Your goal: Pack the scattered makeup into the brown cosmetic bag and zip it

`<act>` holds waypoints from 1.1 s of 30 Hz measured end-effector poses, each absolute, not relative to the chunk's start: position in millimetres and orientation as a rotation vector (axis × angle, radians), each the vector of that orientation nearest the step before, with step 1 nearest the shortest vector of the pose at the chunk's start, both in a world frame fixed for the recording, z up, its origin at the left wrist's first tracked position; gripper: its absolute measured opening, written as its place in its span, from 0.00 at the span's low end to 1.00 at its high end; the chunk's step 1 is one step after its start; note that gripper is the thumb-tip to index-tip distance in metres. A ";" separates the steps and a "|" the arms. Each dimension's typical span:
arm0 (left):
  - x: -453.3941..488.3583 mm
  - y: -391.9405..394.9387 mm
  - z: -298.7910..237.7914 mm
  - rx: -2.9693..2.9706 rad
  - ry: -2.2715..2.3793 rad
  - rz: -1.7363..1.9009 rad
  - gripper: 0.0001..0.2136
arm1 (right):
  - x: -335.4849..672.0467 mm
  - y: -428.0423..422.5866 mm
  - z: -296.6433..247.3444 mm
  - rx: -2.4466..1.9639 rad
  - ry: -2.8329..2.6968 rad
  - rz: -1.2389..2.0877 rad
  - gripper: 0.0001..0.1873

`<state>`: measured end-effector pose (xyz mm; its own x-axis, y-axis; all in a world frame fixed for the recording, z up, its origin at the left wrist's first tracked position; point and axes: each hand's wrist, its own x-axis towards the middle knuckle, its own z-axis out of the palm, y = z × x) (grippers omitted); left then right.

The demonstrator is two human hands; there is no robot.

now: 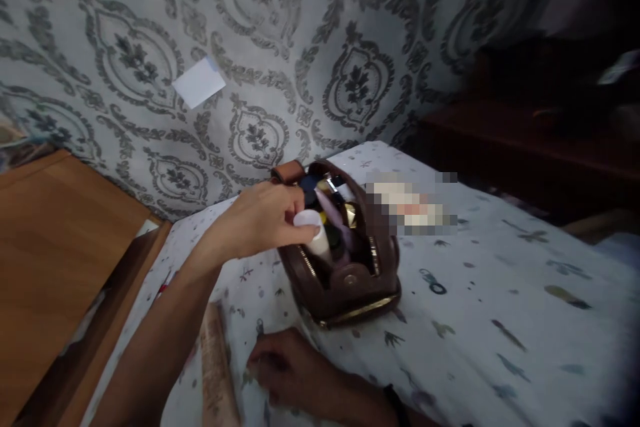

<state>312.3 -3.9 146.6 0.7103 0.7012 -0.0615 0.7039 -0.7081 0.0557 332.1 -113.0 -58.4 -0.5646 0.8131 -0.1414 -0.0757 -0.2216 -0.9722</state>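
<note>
1. The printed sheet (500,293) bears a brown pouch (350,290), unzipped with its mouth upward so its contents stand upright
2. The left hand (260,220) pinches a white-capped bottle (315,235) by the cap, in the pouch's mouth
3. The right hand (290,367) rests on the sheet nearby; I cannot tell its grip

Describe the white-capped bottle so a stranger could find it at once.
On the patterned bedsheet by the wallpapered wall sits an open brown pouch. At its left edge the left hand pinches the white-capped bottle. It is the only white round-topped item there; its neighbours are dark, lilac or gold.
</note>
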 end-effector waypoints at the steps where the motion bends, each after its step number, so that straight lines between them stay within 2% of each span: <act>1: 309.2 -5.3 150.5 2.825 1.190 0.005 0.11 | 330.5 -112.9 -59.8 -0.882 -1.392 1.861 0.08; 5: 299.4 -5.9 163.5 2.799 1.179 0.096 0.12 | 324.8 -114.5 -64.3 -0.850 -1.388 1.893 0.07; 9: 302.2 -0.1 174.3 2.900 1.151 0.025 0.09 | 324.7 -118.3 -64.7 -0.902 -1.446 1.840 0.08; 14: 322.6 9.9 181.9 3.045 1.173 -0.282 0.07 | 330.2 -120.2 -62.6 -1.060 -1.507 1.733 0.10; 20: 337.2 28.6 165.5 3.092 1.154 -0.574 0.09 | 337.6 -114.8 -55.3 -1.036 -1.599 1.701 0.08; 25: 337.0 43.8 151.5 3.058 1.199 -0.773 0.06 | 335.4 -107.9 -58.1 -0.978 -1.626 1.705 0.06; 33: 333.4 49.1 146.7 2.980 1.213 -0.682 0.11 | 337.8 -107.8 -59.8 -0.908 -1.657 1.649 0.06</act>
<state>333.4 49.1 146.7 0.6439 0.6951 -0.3197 0.6344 -0.7187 -0.2848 337.8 -107.8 -59.8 -0.5691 0.8214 -0.0388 0.0429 -0.0175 -0.9989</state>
